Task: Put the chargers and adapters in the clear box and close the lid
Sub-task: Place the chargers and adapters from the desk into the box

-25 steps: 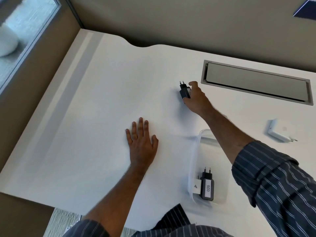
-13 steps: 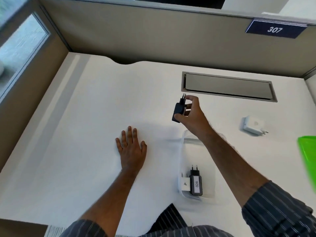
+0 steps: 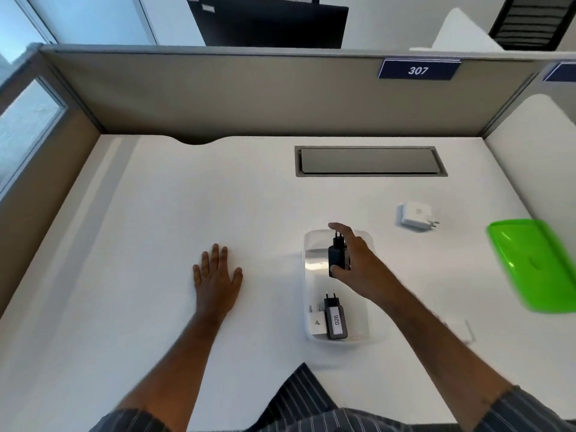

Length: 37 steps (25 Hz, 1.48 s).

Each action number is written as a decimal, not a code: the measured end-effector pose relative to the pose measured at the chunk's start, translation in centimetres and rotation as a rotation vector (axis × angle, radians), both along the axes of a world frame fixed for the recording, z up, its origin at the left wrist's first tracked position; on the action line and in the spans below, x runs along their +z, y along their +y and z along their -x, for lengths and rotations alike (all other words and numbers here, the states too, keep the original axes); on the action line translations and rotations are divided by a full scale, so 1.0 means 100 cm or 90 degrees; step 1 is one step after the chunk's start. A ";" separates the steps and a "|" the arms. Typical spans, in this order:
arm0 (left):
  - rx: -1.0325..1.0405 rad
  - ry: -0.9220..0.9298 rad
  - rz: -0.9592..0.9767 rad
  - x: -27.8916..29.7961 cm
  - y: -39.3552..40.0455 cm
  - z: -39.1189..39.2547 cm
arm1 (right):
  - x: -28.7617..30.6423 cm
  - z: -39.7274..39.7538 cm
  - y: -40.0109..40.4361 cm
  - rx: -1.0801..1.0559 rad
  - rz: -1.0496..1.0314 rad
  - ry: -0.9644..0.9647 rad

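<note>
Over the clear box (image 3: 338,241), right hand (image 3: 358,263) pinches black charger (image 3: 336,257); left hand (image 3: 216,272) flat, fingers spread, on desk (image 3: 156,213). Risk: it lands on chargers inside; white adapter (image 3: 416,213), green lid (image 3: 536,263) remain outside.

What we cannot see well from up here

The right hand (image 3: 358,263) covers part of the black charger (image 3: 336,258), so we cannot see its right side, and the arm hides part of the clear box (image 3: 311,333) wall. The green lid (image 3: 536,266) is blurry, and its right end runs off the edge. A small white thing (image 3: 461,330) past the right arm is too smeared for us to tell what it is. The white charger (image 3: 317,321) in the box is half hidden behind the dark one marked 026 (image 3: 336,319).
</note>
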<state>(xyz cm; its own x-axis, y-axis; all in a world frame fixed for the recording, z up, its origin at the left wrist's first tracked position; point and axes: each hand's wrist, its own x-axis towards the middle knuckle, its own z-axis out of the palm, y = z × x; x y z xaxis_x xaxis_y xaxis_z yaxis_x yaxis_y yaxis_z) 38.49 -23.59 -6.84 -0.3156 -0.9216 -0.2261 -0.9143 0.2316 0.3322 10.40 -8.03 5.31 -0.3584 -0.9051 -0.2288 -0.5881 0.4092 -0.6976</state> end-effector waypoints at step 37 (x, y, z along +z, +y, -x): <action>-0.012 0.010 -0.024 0.000 0.054 -0.015 | -0.037 -0.011 0.062 0.173 -0.234 0.266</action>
